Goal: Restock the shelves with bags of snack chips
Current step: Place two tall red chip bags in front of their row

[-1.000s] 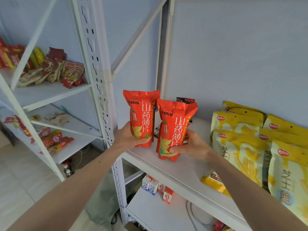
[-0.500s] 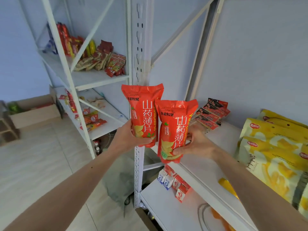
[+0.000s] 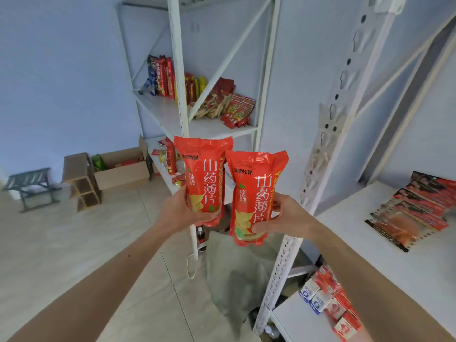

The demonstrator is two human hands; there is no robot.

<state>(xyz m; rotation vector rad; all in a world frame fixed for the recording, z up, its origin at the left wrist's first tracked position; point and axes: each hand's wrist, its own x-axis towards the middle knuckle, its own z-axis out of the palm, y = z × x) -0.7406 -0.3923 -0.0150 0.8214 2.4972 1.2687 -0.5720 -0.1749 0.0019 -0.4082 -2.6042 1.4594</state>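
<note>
Two tall red chip bags with white Chinese lettering stand upright in front of me, side by side. My left hand (image 3: 177,213) grips the lower part of the left chip bag (image 3: 203,174). My right hand (image 3: 283,218) holds the right chip bag (image 3: 255,193) near its bottom. Both bags hang in the air in front of a white perforated shelf post (image 3: 330,134), off the white shelf (image 3: 365,233) to the right. A second shelf unit (image 3: 172,117) with red and yellow snack packs stands behind the bags.
Flat red snack packets (image 3: 409,213) lie on the right shelf. Small cartons (image 3: 328,299) sit on the shelf below. A grey sack (image 3: 237,272) lies on the tiled floor under the bags. A cardboard box (image 3: 121,169), wooden crate (image 3: 84,183) and dark stool (image 3: 32,186) stand at the far left.
My view has swung left, away from the yellow bags on the right shelf. Both hands carried the red bags leftward off the shelf, now in front of the post and the far unit.
</note>
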